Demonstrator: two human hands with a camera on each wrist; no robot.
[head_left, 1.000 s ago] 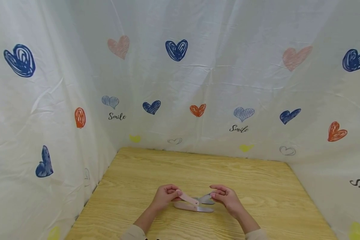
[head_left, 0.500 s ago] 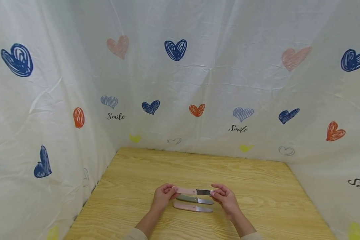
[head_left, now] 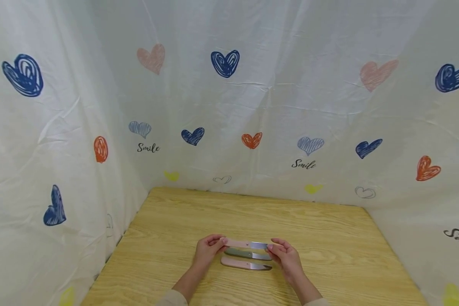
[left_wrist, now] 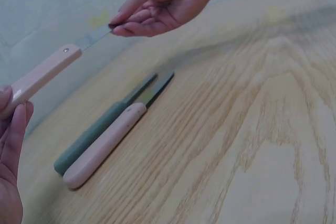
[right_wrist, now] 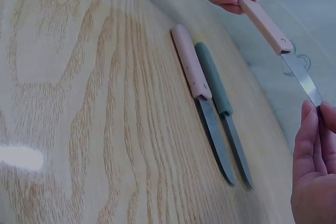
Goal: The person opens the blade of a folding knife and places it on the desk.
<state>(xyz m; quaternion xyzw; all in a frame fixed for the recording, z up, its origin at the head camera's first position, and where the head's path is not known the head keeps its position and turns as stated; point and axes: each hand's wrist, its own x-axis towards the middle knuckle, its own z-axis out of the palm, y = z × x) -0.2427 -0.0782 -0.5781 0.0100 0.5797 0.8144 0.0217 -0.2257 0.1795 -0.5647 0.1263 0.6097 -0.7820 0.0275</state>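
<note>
A folding knife with a pink handle [head_left: 237, 243] and a shiny blade [right_wrist: 303, 80] is stretched out level between both hands, raised off the table. My left hand [head_left: 208, 250] pinches the butt of its handle between thumb and fingers. At the other end, the tip of the blade is pinched by my right hand [head_left: 287, 256], whose fingers hide the point. Below lie two more unfolded knives side by side, blades toward the right: a green-handled knife [head_left: 239, 253] and, closer to me, a second pink-handled knife [head_left: 235, 262].
The wood-grain table [head_left: 168, 216] stretches out around the knives. White curtains [head_left: 267, 106] printed with hearts and "Smile" hang along its back and both sides.
The held pink-handled knife has gone from bent at its pivot to straight and lifted level behind the green one. Both hands keep their pinch. The two lying knives stay in place.
</note>
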